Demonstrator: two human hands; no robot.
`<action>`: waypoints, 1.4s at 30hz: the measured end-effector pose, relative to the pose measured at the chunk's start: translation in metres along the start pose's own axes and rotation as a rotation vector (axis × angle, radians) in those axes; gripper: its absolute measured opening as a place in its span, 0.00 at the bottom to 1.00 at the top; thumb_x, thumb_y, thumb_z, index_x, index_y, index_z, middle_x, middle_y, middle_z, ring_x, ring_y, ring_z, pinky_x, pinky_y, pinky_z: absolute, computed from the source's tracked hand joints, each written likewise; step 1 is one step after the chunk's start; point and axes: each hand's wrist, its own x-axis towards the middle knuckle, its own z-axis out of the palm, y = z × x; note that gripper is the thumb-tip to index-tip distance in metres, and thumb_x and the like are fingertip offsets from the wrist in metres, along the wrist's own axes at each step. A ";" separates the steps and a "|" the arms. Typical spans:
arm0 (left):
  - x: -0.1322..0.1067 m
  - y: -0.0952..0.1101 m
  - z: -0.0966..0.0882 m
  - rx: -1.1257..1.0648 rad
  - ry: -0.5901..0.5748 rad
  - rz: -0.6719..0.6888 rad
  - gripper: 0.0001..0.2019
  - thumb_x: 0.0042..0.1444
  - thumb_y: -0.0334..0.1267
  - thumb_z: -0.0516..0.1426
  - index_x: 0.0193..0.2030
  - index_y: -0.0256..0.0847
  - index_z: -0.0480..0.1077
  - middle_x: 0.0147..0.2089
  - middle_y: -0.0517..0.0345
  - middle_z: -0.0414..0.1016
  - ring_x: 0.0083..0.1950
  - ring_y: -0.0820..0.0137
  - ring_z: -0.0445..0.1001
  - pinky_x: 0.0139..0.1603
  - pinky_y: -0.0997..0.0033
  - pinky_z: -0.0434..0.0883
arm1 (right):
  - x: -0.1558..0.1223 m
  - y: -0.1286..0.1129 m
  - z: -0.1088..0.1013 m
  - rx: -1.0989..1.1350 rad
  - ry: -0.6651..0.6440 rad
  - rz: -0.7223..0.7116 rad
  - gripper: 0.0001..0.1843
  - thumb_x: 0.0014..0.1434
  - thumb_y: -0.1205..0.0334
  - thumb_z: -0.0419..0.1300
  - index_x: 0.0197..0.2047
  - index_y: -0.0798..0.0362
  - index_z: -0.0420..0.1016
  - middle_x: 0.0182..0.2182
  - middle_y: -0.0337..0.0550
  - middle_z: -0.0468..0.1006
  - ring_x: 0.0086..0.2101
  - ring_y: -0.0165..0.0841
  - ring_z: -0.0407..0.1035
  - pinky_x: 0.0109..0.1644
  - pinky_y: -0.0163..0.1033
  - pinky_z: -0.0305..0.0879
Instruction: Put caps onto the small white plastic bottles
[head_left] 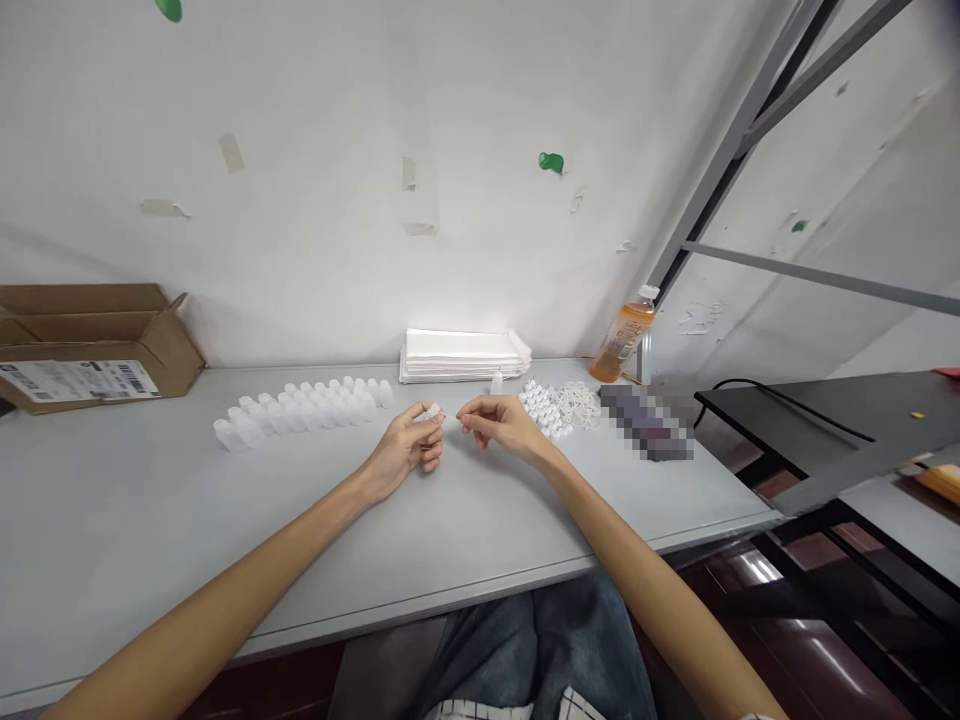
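My left hand (pixel 405 448) is closed around a small white plastic bottle (pixel 430 412), whose top points right and is mostly covered by the fingers. Close by on the right, the fingertips of my right hand (pixel 506 422) pinch a tiny white piece (pixel 452 416) at the bottle's tip; its exact kind is too small to tell. Rows of similar white bottles (pixel 300 410) stand on the table to the left. Beyond my right hand is a single small bottle (pixel 496 382), upright. Beside that hand lie a pile of small white-and-silver caps (pixel 547 408) and a heap of white looped pieces (pixel 580 404).
A stack of white sheets or envelopes (pixel 465 352) lies against the wall. An orange drink bottle (pixel 624 337) and a blurred-out dark item (pixel 648 424) are at the right. An open cardboard box (pixel 176 345) sits far left. Metal framing (pixel 739 160) rises on the right.
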 end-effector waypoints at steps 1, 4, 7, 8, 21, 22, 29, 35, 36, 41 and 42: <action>0.000 -0.001 0.000 0.013 -0.008 0.004 0.14 0.57 0.48 0.59 0.39 0.42 0.62 0.26 0.66 0.57 0.22 0.78 0.59 0.22 0.76 0.61 | 0.000 -0.001 -0.002 -0.009 0.017 0.000 0.17 0.53 0.49 0.64 0.35 0.55 0.77 0.26 0.39 0.75 0.21 0.25 0.64 0.24 0.33 0.64; 0.002 -0.002 0.002 0.057 -0.009 0.036 0.16 0.58 0.50 0.57 0.45 0.41 0.65 0.30 0.61 0.64 0.24 0.76 0.62 0.22 0.75 0.62 | -0.001 -0.003 -0.008 -0.051 0.040 -0.003 0.15 0.52 0.51 0.64 0.34 0.55 0.77 0.26 0.39 0.75 0.20 0.24 0.64 0.24 0.33 0.62; 0.003 -0.004 0.003 0.066 0.013 0.051 0.18 0.58 0.52 0.57 0.48 0.41 0.66 0.37 0.56 0.67 0.26 0.76 0.63 0.20 0.76 0.61 | -0.002 -0.006 -0.011 -0.069 0.034 -0.006 0.13 0.52 0.52 0.65 0.32 0.55 0.78 0.24 0.39 0.75 0.19 0.24 0.63 0.24 0.33 0.62; 0.003 -0.004 0.003 0.061 0.025 0.050 0.18 0.58 0.52 0.57 0.48 0.42 0.66 0.40 0.55 0.67 0.27 0.76 0.64 0.20 0.76 0.61 | -0.002 -0.006 -0.011 -0.070 0.024 -0.006 0.13 0.52 0.53 0.65 0.32 0.55 0.78 0.24 0.39 0.75 0.19 0.24 0.63 0.24 0.33 0.62; 0.000 0.007 0.000 0.080 0.070 0.004 0.16 0.58 0.52 0.56 0.41 0.40 0.66 0.26 0.66 0.53 0.22 0.80 0.52 0.21 0.79 0.51 | -0.001 0.006 0.009 -0.219 -0.140 0.036 0.13 0.55 0.54 0.61 0.28 0.56 0.77 0.22 0.39 0.75 0.18 0.25 0.61 0.23 0.33 0.58; 0.001 0.007 -0.003 0.133 0.078 0.009 0.17 0.58 0.52 0.56 0.41 0.39 0.66 0.26 0.67 0.50 0.22 0.80 0.50 0.21 0.79 0.50 | -0.001 0.004 0.005 -0.281 -0.120 0.021 0.13 0.55 0.54 0.61 0.28 0.56 0.77 0.21 0.39 0.75 0.18 0.26 0.62 0.24 0.34 0.58; 0.000 0.002 -0.009 0.558 -0.024 0.028 0.20 0.62 0.53 0.47 0.49 0.40 0.67 0.27 0.64 0.55 0.25 0.76 0.53 0.24 0.74 0.52 | -0.002 0.002 -0.045 -1.049 0.456 -0.045 0.09 0.58 0.62 0.58 0.33 0.51 0.80 0.32 0.41 0.80 0.31 0.31 0.69 0.32 0.34 0.53; -0.005 -0.003 -0.002 1.181 -0.053 0.229 0.17 0.64 0.44 0.44 0.55 0.44 0.63 0.32 0.60 0.67 0.33 0.67 0.64 0.37 0.68 0.59 | 0.004 0.015 -0.052 -1.354 0.372 0.122 0.14 0.61 0.57 0.54 0.42 0.49 0.81 0.38 0.45 0.79 0.34 0.33 0.70 0.30 0.35 0.50; -0.005 -0.003 -0.002 1.214 -0.062 0.229 0.17 0.64 0.43 0.43 0.55 0.44 0.62 0.31 0.61 0.66 0.32 0.67 0.64 0.37 0.68 0.59 | 0.006 0.016 -0.050 -1.376 0.355 0.126 0.15 0.62 0.57 0.53 0.41 0.49 0.81 0.38 0.46 0.79 0.33 0.34 0.70 0.30 0.36 0.49; -0.006 -0.001 -0.002 1.265 -0.082 0.248 0.17 0.65 0.41 0.41 0.56 0.43 0.60 0.28 0.62 0.64 0.30 0.66 0.64 0.36 0.69 0.59 | 0.010 0.013 -0.041 -1.420 0.298 0.106 0.16 0.61 0.63 0.50 0.34 0.51 0.81 0.34 0.45 0.79 0.32 0.33 0.69 0.29 0.37 0.45; -0.007 -0.001 -0.002 1.272 -0.081 0.250 0.17 0.65 0.42 0.41 0.56 0.43 0.61 0.28 0.62 0.64 0.30 0.66 0.64 0.36 0.69 0.59 | 0.009 0.013 -0.040 -1.412 0.295 0.100 0.16 0.61 0.63 0.50 0.34 0.51 0.80 0.34 0.44 0.79 0.32 0.33 0.69 0.29 0.37 0.44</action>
